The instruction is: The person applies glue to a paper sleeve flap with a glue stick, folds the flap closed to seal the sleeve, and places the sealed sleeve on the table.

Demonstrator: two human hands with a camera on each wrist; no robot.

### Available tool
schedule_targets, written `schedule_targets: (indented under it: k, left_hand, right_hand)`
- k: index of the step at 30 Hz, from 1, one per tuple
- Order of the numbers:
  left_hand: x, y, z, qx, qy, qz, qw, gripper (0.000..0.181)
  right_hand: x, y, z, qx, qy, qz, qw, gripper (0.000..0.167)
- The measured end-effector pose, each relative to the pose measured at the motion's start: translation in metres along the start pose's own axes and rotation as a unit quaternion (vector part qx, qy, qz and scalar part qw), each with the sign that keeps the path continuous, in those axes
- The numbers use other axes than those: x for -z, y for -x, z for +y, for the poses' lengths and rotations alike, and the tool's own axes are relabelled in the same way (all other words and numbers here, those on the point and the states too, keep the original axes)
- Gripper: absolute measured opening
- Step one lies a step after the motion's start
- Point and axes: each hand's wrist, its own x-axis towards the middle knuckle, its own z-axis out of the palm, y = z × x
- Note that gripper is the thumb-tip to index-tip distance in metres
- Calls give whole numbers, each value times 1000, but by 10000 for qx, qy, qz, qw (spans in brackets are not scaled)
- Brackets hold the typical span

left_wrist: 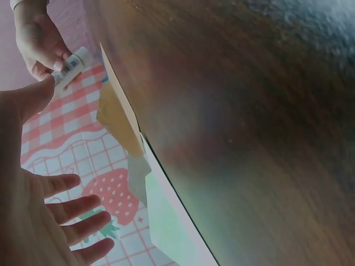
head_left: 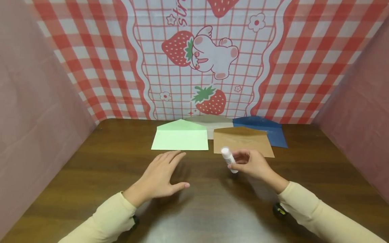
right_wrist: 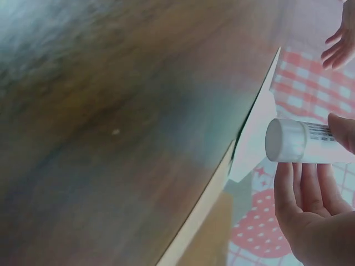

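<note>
A white glue stick is pinched between the thumb and fingers of my right hand, held tilted above the table in front of the brown envelope. In the right wrist view, the capped glue stick shows printed text on its side. My left hand hovers over the table with fingers extended and thumb spread, holding nothing. Nearest to it lies the light green envelope, its pointed flap raised at the back. The left wrist view shows the left hand's fingers spread apart.
Behind the front envelopes lie a grey-white envelope and a dark blue envelope, partly covered. The dark wooden table ends at a red-and-white strawberry cloth. Pink fabric hangs on both sides.
</note>
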Motion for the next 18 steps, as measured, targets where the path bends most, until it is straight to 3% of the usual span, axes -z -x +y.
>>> schedule_targets:
  k: [5,11,18]
  left_hand:
    - [4,-3,-1,-65,87,-52,9999,86]
    - [9,-4,0,-166,543,-255,9981,85]
    - [13,-9,3,-352,921,-126,9950,77]
  right_hand:
    - [-2,3,-8,333,435,160,9984,33]
    - [-6,7,-20,884,854,141,9923,30]
    - [-13,14,-35,1307,1087,-86,9854,27]
